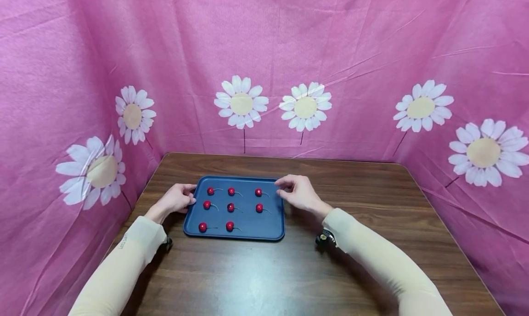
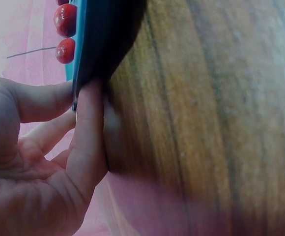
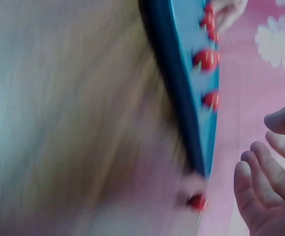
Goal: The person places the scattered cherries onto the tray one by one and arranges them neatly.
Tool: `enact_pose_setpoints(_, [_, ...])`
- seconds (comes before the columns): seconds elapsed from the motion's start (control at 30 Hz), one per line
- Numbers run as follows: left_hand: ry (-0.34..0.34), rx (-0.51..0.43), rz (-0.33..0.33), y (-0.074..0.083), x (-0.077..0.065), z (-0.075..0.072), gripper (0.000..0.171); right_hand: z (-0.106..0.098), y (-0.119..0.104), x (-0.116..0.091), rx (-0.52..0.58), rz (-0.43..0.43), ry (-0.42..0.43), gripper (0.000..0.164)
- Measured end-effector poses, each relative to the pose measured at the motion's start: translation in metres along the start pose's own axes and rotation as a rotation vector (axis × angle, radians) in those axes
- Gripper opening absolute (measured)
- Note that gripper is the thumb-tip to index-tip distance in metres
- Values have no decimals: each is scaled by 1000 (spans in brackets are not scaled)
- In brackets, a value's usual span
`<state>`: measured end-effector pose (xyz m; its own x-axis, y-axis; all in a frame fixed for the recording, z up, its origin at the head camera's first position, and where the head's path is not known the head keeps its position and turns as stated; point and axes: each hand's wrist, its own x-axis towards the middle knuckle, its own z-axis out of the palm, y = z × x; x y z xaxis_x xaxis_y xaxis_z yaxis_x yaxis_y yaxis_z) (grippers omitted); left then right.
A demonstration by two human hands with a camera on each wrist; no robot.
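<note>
A dark blue tray lies on the wooden table, bearing several red cherries with thin stems, set out in rows. My left hand pinches the tray's left edge; in the left wrist view its thumb is on the rim and a finger lies under it. By the tray's upper right corner is my right hand, fingers loosely bent and holding nothing. The right wrist view is blurred and shows a separate cherry off the tray's end, near that hand; the head view does not show it.
Brown wooden tabletop extends around the tray, mostly to the right and front. A pink cloth with large white daisies hangs behind the table and at both sides. Dark bands with small devices sit at both wrists.
</note>
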<state>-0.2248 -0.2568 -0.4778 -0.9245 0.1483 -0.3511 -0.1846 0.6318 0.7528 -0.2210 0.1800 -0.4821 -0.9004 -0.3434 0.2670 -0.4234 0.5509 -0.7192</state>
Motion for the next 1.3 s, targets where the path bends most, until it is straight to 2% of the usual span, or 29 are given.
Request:
enact_pose_setpoints(0.2, [0, 0, 1, -2, 1, 0, 67, -17, 33, 4, 21, 27, 68, 27])
enact_pose_setpoints(0.37, [0, -1, -5, -2, 1, 0, 67, -25, 54, 7, -16, 43, 45, 31])
enact_pose_setpoints(0.57, [-5, 3, -11, -3, 1, 0, 67, -28, 71, 14, -86, 94, -21, 35])
enact_pose_setpoints(0.9, [-4, 9, -8, -2, 2, 1, 67, -27, 81, 28, -214, 37, -58, 25])
enact_pose_setpoints(1.3, [-15, 8, -12, 0, 1, -1, 68, -25, 83, 30, -248, 24, -42, 10])
